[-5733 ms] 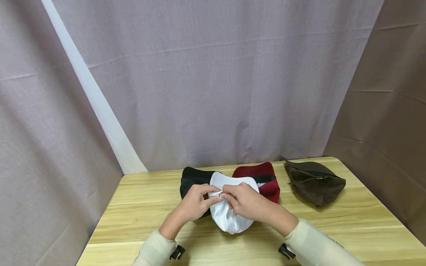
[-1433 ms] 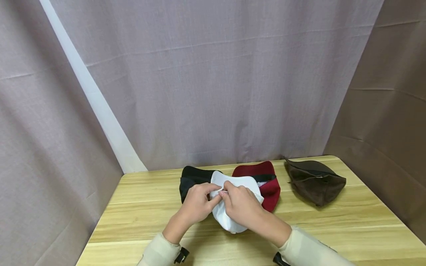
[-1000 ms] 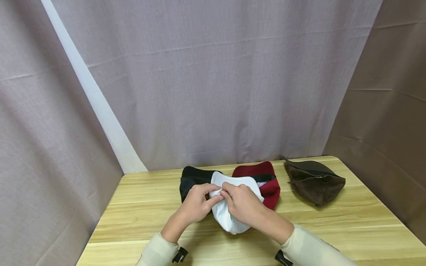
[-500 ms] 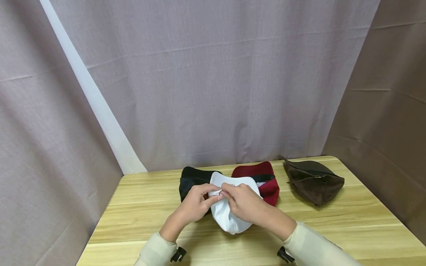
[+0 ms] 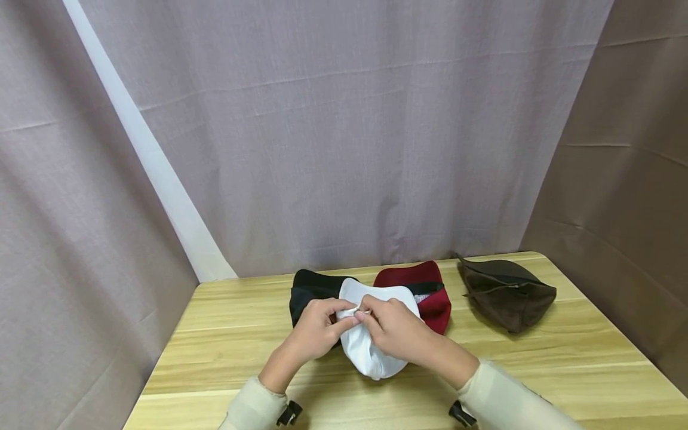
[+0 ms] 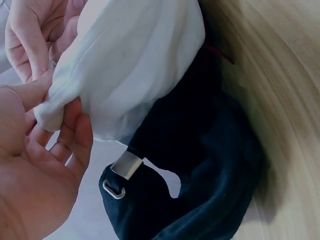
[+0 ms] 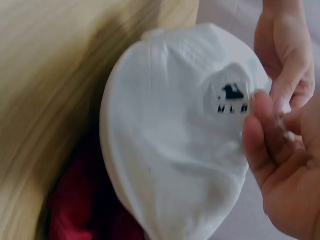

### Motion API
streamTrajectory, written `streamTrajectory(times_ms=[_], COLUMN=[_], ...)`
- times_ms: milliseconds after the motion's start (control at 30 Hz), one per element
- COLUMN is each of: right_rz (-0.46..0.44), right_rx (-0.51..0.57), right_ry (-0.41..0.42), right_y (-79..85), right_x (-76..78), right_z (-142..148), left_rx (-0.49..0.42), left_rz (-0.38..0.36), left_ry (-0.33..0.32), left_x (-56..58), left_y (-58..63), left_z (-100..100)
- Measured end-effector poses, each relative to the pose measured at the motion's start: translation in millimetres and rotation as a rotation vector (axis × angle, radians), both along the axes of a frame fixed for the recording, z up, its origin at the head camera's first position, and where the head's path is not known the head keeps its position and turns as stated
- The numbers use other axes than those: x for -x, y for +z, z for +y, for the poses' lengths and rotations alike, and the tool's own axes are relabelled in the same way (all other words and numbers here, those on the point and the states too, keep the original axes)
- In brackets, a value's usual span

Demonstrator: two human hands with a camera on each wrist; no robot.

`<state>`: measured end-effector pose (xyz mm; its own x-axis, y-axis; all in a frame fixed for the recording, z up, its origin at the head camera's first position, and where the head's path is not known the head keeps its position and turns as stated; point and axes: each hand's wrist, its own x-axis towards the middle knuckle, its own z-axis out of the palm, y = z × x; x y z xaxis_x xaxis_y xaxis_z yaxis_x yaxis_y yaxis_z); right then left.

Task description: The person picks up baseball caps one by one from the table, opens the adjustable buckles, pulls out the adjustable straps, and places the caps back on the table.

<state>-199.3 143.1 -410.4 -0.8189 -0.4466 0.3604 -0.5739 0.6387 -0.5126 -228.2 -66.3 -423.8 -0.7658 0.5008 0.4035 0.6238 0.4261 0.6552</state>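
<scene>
The left hand (image 5: 314,328) pinches the edge of the white cap (image 5: 368,352) between thumb and fingers, and the right hand (image 5: 395,328) meets it there, thumb and forefinger closed on the same edge; the right fingertips are blurred close up, so exactly which bit they grip is hard to tell. The white cap is between the two hands, its brim pointing away from the person; whether it touches the table cannot be told. Beyond the white cap hangs a grey curtain (image 5: 344,137), the largest thing in sight. The wooden table (image 5: 226,334) spreads out under and around the white cap. A brown cap (image 5: 510,301) lies to the right of the white cap, well apart from it. The red cap (image 5: 411,275) sits just behind the white cap and to its right, partly covered by it, and the black cap (image 5: 314,285) likewise behind and to its left. Pale sleeves (image 5: 518,397) come in on the near side of the white cap, with dark clips (image 5: 290,413) at the wrists. Beside the white cap, the black cap's strap shows a metal buckle (image 6: 126,165). On the white cap's crown is a small dark print (image 7: 232,96), near the right fingertips. Smallest is the metal eyelet (image 6: 113,190) beside the buckle.
</scene>
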Motion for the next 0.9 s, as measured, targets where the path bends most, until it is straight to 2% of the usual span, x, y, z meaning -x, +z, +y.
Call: streamTrajectory(times_ms=[100, 233, 300, 400, 533, 733, 900], right_rz=[0.025, 0.023, 0.022, 0.036, 0.081, 0.175, 0.195], right_rx=[-0.022, -0.075, -0.104, -0.134, -0.142, -0.092, -0.036], right_ry=[-0.081, -0.168, -0.191, -0.204, -0.186, -0.095, -0.005], right_y=[-1.9, -2.7, -1.7, 0.0, 1.0, -0.8, 2.0], right_x=[-3.2, -5.3, -5.8, -6.2, -6.4, -6.0, -4.6], right_z=[-5.4, -12.5, -15.0, -16.7, -16.0, -10.5, -4.0], left_rx=[0.05, 0.161, 0.192, 0.187, 0.134, -0.004, -0.069], left_rz=[0.066, 0.171, 0.199, 0.208, 0.164, -0.021, -0.099], left_ry=[0.046, 0.113, 0.133, 0.137, 0.108, 0.013, -0.046], left_x=[-2.3, -5.6, -6.7, -6.9, -6.4, -6.3, -5.0], left_y=[1.0, 1.2, 1.1, 1.2, 1.9, 3.3, 5.1], left_z=[2.7, 7.0, 8.8, 10.5, 9.8, 4.9, 2.7])
